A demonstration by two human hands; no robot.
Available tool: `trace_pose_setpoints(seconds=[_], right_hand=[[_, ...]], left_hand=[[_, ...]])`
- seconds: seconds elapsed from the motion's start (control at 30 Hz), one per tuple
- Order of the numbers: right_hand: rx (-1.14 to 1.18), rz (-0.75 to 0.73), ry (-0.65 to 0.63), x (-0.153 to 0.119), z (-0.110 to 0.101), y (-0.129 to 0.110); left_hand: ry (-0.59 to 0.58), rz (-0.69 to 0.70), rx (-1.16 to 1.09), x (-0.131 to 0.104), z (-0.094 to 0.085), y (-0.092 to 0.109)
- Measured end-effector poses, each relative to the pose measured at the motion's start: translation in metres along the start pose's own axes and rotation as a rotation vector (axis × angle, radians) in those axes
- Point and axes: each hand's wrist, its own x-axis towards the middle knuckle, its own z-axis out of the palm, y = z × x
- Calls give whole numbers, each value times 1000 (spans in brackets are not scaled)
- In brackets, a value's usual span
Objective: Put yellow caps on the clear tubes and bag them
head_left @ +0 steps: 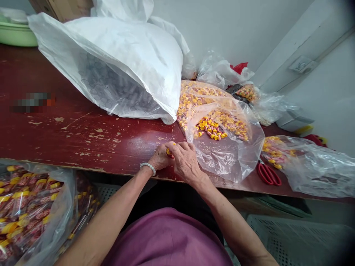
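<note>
My left hand (160,158), with a beaded bracelet at the wrist, is closed around a small yellow-capped tube (169,153) with reddish contents. Meeting it over the table's front edge, my right hand (185,161) has its fingers curled in against the same tube. Most of the tube is hidden by my fingers. Just beyond my right hand lies an open clear plastic bag (222,162) with many yellow caps (212,127) on pinkish-red pieces. To the left, a big white sack (149,48) gapes toward me, with clear empty tubes (119,88) inside.
Red-handled scissors (268,173) lie beside another plastic bag (318,173) on the worn red table (91,144). At lower left, a bag holds filled yellow-capped tubes (24,207). A white crate (299,236) stands below right. A green basin (16,35) sits at far left.
</note>
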Motion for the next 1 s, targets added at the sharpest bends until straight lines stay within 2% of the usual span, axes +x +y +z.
trace_pose_setpoints(seconds=[0.07,0.17,0.23,0.27,0.33,0.43,0.47,0.57,0.63,0.77,0.87,1.0], right_hand=[[119,32,15,0,-2,5],[331,142,186,-3,-11,17],[300,142,265,-7,-16,22],[237,99,252,-9,-17,23],[99,-23,143,-12,-12,19],[-14,-135,15,-17,3,8],[-21,-149,9,-20,9,4],[0,-196,58,-25,23,2],[30,-227,82,-23,31,5],[133,-245,63,-16,31,-7],[255,-249,52,-12,25,-29],[509,-115,24,-7,23,-41]], left_hand=[[16,-8,-4,-1,0,1],[37,-43,-109,-1,-2,5],[54,-89,-254,-1,-5,7],[60,-107,-334,-1,-6,9],[69,-141,-478,-3,-7,13],[19,-194,-658,-16,-3,24],[-6,-217,-716,-21,0,28],[82,-315,-911,-34,9,36],[138,-362,-929,-37,10,35],[200,-459,-948,-53,-3,46],[266,-439,-990,-72,-18,57],[211,-406,-1045,-83,-35,63]])
